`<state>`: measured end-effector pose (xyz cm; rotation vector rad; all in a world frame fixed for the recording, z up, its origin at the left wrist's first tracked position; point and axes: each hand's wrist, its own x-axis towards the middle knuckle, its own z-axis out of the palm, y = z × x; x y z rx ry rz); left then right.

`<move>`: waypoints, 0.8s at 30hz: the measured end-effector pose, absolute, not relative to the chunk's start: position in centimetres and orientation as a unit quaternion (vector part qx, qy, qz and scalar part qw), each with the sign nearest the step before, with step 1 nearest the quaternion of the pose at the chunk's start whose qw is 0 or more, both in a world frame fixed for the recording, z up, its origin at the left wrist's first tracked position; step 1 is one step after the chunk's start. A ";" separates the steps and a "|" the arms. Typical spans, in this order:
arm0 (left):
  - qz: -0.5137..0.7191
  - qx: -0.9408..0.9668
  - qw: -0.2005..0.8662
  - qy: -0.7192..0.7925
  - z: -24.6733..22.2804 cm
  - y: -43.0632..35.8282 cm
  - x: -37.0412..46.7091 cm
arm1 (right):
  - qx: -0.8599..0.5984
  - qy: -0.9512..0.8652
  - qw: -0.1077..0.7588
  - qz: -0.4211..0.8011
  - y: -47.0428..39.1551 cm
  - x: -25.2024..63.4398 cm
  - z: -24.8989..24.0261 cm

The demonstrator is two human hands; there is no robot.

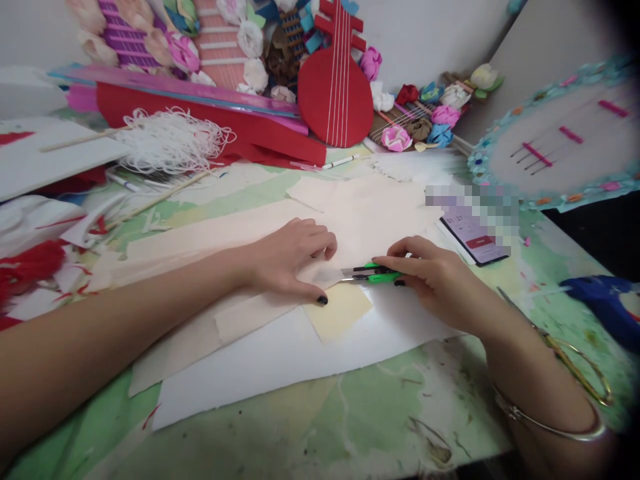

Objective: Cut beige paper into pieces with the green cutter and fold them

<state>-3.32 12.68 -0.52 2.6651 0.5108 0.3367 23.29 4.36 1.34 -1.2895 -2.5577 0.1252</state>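
Cutter (376,274), green and black, sits in right hand (440,279), fingers closed on it; blade points to 9 o'clock, at the edge of the cream paper (373,217). Left hand (293,257) grips nothing visible: it rests on the cream paper at 9 o'clock from the cutter, fingers curled, thumb spread well apart, dark nail near the yellow piece (340,310). Cream paper is in layers under and around the left hand, running from 12 round to 8 o'clock. Yellow piece lies just off the blade at 7, on white sheet (240,373), which reaches out towards 8.

Right wrist wears bangle (550,423), at 5. Phone (475,237) at 2, near right hand, screen lit, partly pixelated. Flower-rimmed oval (560,133) farther out at 2. Blue tool (600,307) at 3, cut by frame edge. Scissors (575,360) at 4, lying beside the right forearm.

Red lute shape (336,100) at 12, upright, pale strings down its front. Paper flowers (397,138) at 1. White cord (175,140) tangled at 10. Red scraps (33,270) at 9, far side of left forearm. All over green-stained table (385,407).
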 end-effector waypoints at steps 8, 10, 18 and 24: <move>0.120 0.953 0.207 0.186 -0.5 12.7 -3.3 | -0.444 -0.882 0.148 0.051 4.3 24.1 1.5; 0.122 0.951 0.216 0.186 -0.4 12.7 -3.4 | -0.454 -0.877 0.148 0.052 4.3 24.4 1.5; 0.141 0.938 0.257 0.184 -0.4 12.8 -3.6 | -0.459 -0.876 0.144 0.043 4.4 23.7 1.4; 0.136 0.936 0.252 0.205 -0.1 12.4 -3.5 | -0.452 -0.881 0.134 0.048 4.5 22.8 1.3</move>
